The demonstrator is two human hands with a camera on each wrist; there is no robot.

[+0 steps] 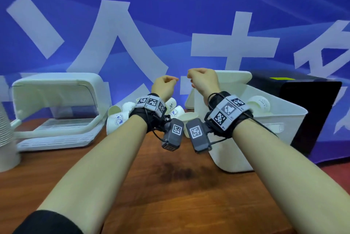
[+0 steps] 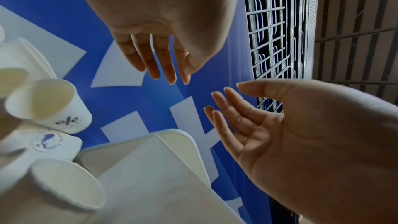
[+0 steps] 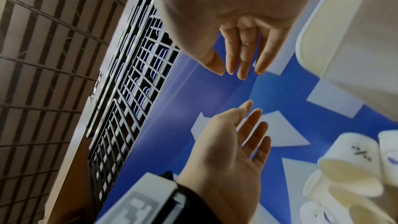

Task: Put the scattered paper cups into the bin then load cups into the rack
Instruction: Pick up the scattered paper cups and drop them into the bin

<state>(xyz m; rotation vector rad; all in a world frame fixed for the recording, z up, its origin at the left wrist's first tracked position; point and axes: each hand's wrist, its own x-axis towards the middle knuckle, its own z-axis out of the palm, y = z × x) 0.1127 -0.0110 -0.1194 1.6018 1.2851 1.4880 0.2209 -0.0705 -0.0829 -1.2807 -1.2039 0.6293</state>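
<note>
Several white paper cups (image 1: 118,118) lie scattered on the wooden table between the rack and the bin, partly hidden by my wrists. The white dish rack (image 1: 56,101) stands at the left. At the right stands the white bin (image 1: 274,129), and a cup (image 1: 260,103) lies inside it. My left hand (image 1: 163,87) and right hand (image 1: 203,80) are raised side by side above the cups, close together but apart. The left wrist view shows the left hand's fingers (image 2: 161,64) relaxed and empty. The right hand's fingers (image 3: 243,54) also hold nothing.
A tall stack of nested cups (image 1: 6,129) stands at the far left edge. A black box (image 1: 312,112) sits behind and right of the bin. A blue banner (image 1: 170,15) closes off the back. Bare wood (image 1: 170,186) lies in front of me.
</note>
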